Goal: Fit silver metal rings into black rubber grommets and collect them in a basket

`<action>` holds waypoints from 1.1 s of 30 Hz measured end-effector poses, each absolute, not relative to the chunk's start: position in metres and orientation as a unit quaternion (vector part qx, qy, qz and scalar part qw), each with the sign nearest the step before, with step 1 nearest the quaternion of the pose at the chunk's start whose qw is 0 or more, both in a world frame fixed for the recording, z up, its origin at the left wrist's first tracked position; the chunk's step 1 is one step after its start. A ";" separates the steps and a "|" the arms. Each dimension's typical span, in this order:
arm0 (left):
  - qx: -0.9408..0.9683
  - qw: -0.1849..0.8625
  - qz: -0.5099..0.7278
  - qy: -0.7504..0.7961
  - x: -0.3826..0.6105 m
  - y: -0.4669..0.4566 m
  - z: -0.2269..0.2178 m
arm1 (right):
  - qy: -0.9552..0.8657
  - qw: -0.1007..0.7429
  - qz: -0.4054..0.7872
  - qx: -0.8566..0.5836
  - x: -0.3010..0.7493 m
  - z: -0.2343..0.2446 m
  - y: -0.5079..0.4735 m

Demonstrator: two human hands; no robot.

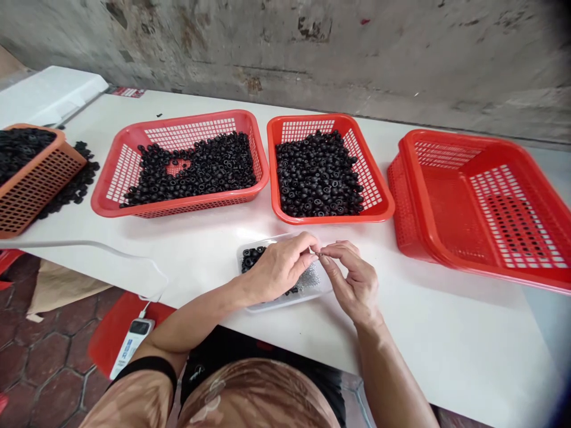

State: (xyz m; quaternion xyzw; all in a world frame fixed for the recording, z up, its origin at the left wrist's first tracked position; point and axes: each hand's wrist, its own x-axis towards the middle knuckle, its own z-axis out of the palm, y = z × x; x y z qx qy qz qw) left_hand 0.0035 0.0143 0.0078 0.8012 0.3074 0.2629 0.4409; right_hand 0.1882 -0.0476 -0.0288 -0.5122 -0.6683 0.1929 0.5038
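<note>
Both hands meet fingertip to fingertip over a shallow clear plastic tray [267,306]. My left hand [281,264] is closed in a pinch at the tray's middle, and what sits between its fingers is too small to name. My right hand [352,279] pinches too, thumb against forefinger, at a tiny thing I cannot make out. Inside the tray, black ring-shaped parts [252,257] lie at the left and small silvery pieces [309,278] at the right. My left hand and wrist hide part of the tray.
Behind the tray stand a wide red basket [191,205] and a squarer red basket [332,220], both holding black parts. Stacked red baskets [446,178] are at the right. An orange basket [40,196] is far left beside spilled parts. A white cable runs to a power bank [132,345].
</note>
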 end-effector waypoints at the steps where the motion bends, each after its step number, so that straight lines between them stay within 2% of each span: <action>1: 0.777 0.482 0.260 0.310 0.003 0.016 0.009 | -0.663 0.507 0.196 -0.514 0.188 -0.029 -0.048; 6: 0.646 0.657 0.229 0.313 0.000 0.025 0.007 | -0.622 0.523 0.208 -0.545 0.191 -0.032 -0.049; 11: 0.556 0.750 0.246 0.259 0.001 0.029 0.003 | -0.608 0.522 0.200 -0.564 0.193 -0.035 -0.048; 21: 0.468 0.780 0.314 0.272 0.000 0.039 0.001 | -0.594 0.528 0.164 -0.585 0.190 -0.027 -0.045; 33: 0.365 0.809 0.381 0.260 -0.001 0.044 0.007 | -0.733 0.423 0.030 -0.532 0.171 0.043 -0.023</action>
